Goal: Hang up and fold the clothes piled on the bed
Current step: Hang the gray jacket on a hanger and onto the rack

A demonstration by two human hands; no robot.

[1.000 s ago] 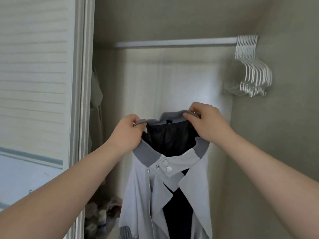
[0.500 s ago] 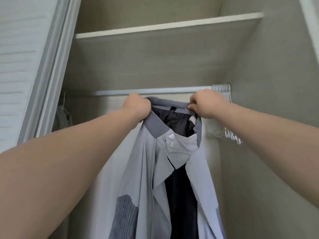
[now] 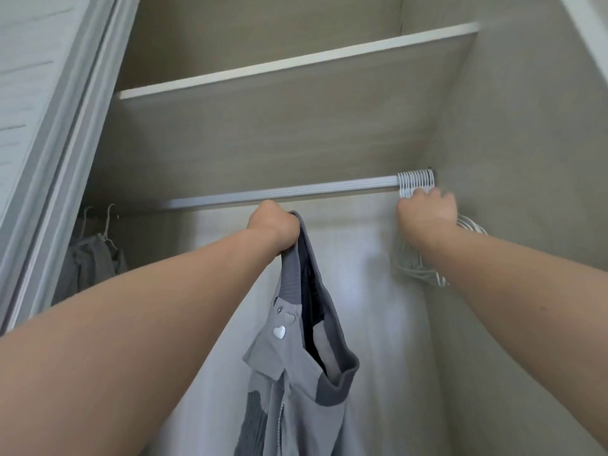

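Jacket (image 3: 289, 357): soft, light and limp by its drape; hangs just below the rail (image 3: 279, 193).
Left hand (image 3: 274, 227): grips the collar, bunched.
Right hand (image 3: 427, 210): at the far-right hangers (image 3: 416, 181); blurred, grip unclear.
Best hold: probably collar or shoulders.

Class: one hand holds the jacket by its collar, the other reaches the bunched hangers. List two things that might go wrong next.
1. The hangers sit packed tight at the rail's end; the right hand could pull several off or tangle them.
2. The left hand alone grips the jacket by one side of its collar, so it may slip and drop.
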